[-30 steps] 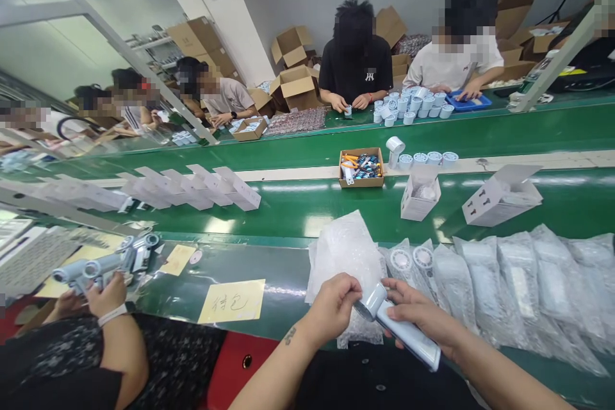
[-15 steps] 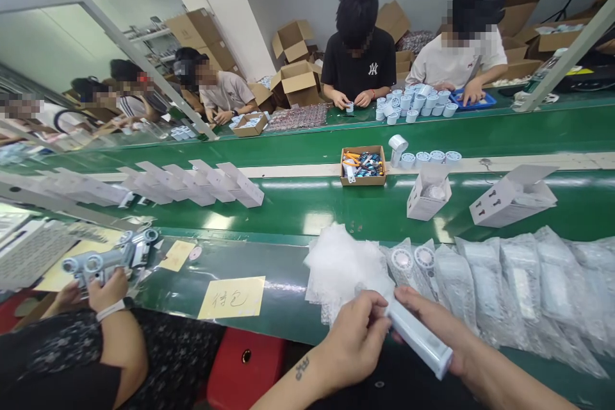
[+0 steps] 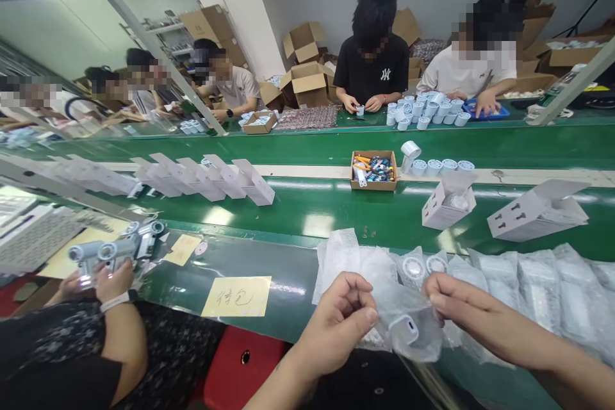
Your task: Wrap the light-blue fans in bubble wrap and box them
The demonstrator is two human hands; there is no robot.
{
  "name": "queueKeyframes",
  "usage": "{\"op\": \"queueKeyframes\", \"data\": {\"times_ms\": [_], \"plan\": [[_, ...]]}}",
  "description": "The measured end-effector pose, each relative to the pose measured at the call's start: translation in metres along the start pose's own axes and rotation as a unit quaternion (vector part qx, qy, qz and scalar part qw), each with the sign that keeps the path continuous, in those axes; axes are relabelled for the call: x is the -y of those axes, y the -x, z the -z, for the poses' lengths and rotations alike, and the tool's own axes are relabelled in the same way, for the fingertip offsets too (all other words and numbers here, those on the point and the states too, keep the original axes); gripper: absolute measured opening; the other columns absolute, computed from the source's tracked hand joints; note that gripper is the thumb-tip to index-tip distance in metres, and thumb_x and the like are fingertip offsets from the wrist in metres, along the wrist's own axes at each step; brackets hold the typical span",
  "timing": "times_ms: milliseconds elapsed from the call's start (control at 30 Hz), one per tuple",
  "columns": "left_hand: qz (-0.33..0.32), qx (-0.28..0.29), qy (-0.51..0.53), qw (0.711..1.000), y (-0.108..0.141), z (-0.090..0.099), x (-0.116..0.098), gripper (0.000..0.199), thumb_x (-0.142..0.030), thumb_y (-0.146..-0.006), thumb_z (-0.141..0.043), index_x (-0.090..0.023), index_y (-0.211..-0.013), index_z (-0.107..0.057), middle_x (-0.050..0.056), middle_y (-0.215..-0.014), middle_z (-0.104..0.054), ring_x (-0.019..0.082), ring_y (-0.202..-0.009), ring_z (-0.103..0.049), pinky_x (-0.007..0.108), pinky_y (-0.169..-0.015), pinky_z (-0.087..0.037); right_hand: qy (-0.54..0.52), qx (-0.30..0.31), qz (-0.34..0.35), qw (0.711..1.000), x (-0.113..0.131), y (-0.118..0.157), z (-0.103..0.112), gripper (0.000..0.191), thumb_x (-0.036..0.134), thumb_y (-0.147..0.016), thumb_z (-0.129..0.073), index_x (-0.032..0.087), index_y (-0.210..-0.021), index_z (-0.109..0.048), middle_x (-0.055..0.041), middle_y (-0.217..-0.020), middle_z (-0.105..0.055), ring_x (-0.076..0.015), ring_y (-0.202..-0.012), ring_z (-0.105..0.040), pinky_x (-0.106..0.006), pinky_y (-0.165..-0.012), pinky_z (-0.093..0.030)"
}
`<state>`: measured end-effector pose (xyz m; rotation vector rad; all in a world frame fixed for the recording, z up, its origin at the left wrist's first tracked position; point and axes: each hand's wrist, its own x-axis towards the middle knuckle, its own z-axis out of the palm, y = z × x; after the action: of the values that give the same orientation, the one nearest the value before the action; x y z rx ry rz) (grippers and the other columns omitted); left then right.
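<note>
My left hand (image 3: 336,323) pinches the left edge of a translucent plastic bag (image 3: 430,339) above the near table edge. On the opposite edge, my right hand (image 3: 461,307) has its thumb and fingers closed on the bag. Inside the bag is a light-blue plastic device (image 3: 403,330), its end with a small dark slot facing me; the rest is hidden by the bag. Just beyond my left hand lies a stack of white bubble bags (image 3: 339,256). Bagged light-blue devices (image 3: 533,275) lie in a row beyond and beside my right hand.
Open white boxes (image 3: 446,205) stand on the green conveyor (image 3: 307,205), with a cardboard tray of tools and parts (image 3: 373,184) behind. A yellow paper note (image 3: 237,296) lies to the left. There a co-worker's hands (image 3: 113,278) hold light-blue devices. A red stool (image 3: 245,365) stands below.
The light-blue device, earlier bare and slanting between my hands, is now inside the plastic bag. My right hand has moved up to the bag's right edge.
</note>
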<state>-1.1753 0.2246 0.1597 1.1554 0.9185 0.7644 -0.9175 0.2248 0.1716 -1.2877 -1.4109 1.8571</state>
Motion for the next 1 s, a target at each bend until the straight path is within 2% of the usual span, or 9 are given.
{"op": "queueKeyframes", "data": {"times_ms": [133,300,400,467,533,633,700,833,1000], "plan": [[-0.096,0.024,-0.233,0.967,-0.001,0.027,0.007,0.121,-0.039,-0.048,-0.089,-0.026,-0.147,-0.021,0.017,-0.151,-0.028,0.036,-0.13,-0.039,0.048,-0.105,-0.038,-0.206,0.019,0.025,0.978,0.03,-0.061,-0.043,0.037,0.052,-0.074,-0.069,0.021,-0.067,-0.051,0.0021,-0.066,-0.049,-0.0143,-0.066,-0.047,-0.029,-0.069,-0.044],[-0.115,-0.17,-0.348,0.915,0.001,0.083,0.032,0.062,-0.022,-0.083,-0.057,-0.027,-0.141,-0.038,0.011,-0.137,-0.053,0.027,-0.122,-0.052,0.044,-0.102,-0.043,-0.27,0.059,0.029,0.961,0.061,-0.147,-0.112,0.032,0.042,-0.072,-0.069,0.02,-0.064,-0.048,0.0035,-0.064,-0.051,-0.0112,-0.065,-0.05,-0.026,-0.07,-0.047],[-0.092,-0.343,-0.277,0.893,0.013,0.125,0.036,0.028,-0.033,-0.085,-0.055,-0.022,-0.108,-0.064,0.01,-0.11,-0.067,0.026,-0.1,-0.063,0.037,-0.085,-0.054,-0.078,0.136,0.058,0.986,0.079,-0.221,-0.133,0.024,0.041,-0.081,-0.058,0.019,-0.074,-0.053,0.0004,-0.07,-0.058,-0.0144,-0.067,-0.058,-0.034,-0.072,-0.051],[-0.045,-0.477,-0.165,0.862,0.022,0.151,0.037,0.033,-0.046,-0.079,-0.062,-0.019,-0.098,-0.067,0.008,-0.093,-0.07,0.025,-0.081,-0.065,0.033,-0.063,-0.057,0.139,0.085,0.135,0.977,0.089,-0.287,-0.14,0.019,0.036,-0.084,-0.054,0.019,-0.091,-0.059,-0.006,-0.091,-0.064,-0.0195,-0.08,-0.064,-0.04,-0.078,-0.052],[-0.03,-0.587,-0.057,0.807,0.028,0.177,0.037,0.047,-0.052,-0.068,-0.072,-0.018,-0.1,-0.066,0.006,-0.083,-0.069,0.025,-0.072,-0.066,0.031,-0.048,-0.055,0.215,0.011,0.18,0.96,0.097,-0.359,-0.146,0.052,0.025,-0.074,-0.067,0.023,-0.124,-0.051,-0.0128,-0.135,-0.045,-0.0276,-0.117,-0.053,-0.046,-0.1,-0.041],[-0.076,-0.654,-0.002,0.753,0.032,0.232,0.026,0.058,-0.055,-0.062,-0.075,-0.025,-0.11,-0.064,0.003,-0.082,-0.069,0.029,-0.079,-0.069,0.031,-0.045,-0.056,0.266,-0.011,0.19,0.945,0.097,-0.454,-0.16,0.098,0.016,-0.056,-0.082,0.03,-0.141,-0.034,-0.0115,-0.155,-0.007,-0.0376,-0.141,-0.019,-0.051,-0.112,-0.024],[-0.107,-0.666,0.004,0.738,0.036,0.279,0.006,0.051,-0.059,-0.069,-0.068,-0.033,-0.113,-0.063,0.001,-0.084,-0.069,0.029,-0.087,-0.069,0.029,-0.045,-0.057,0.295,-0.006,0.196,0.935,0.092,-0.497,-0.17,0.1,0.015,-0.052,-0.084,0.03,-0.139,-0.038,-0.0114,-0.155,-0.009,-0.0396,-0.142,-0.013,-0.054,-0.112,-0.021],[-0.166,-0.677,0.046,0.716,0.042,0.344,-0.027,0.043,-0.06,-0.073,-0.063,-0.039,-0.111,-0.063,0.0,-0.083,-0.067,0.028,-0.096,-0.068,0.026,-0.044,-0.058,0.322,-0.002,0.231,0.918,0.077,-0.518,-0.171,0.072,0.016,-0.064,-0.075,0.024,-0.129,-0.044,-0.0114,-0.137,-0.04,-0.0287,-0.131,-0.038,-0.046,-0.108,-0.03],[-0.156,-0.579,0.117,0.791,-0.001,0.284,0.0,0.046,-0.054,-0.066,-0.073,-0.032,-0.105,-0.065,0.001,-0.079,-0.068,0.024,-0.072,-0.069,0.024,-0.036,-0.05,0.344,-0.008,0.254,0.904,0.062,-0.439,-0.116,0.069,0.02,-0.061,-0.074,0.021,-0.123,-0.042,-0.0107,-0.124,-0.049,-0.0267,-0.116,-0.048,-0.04,-0.098,-0.04]]}}
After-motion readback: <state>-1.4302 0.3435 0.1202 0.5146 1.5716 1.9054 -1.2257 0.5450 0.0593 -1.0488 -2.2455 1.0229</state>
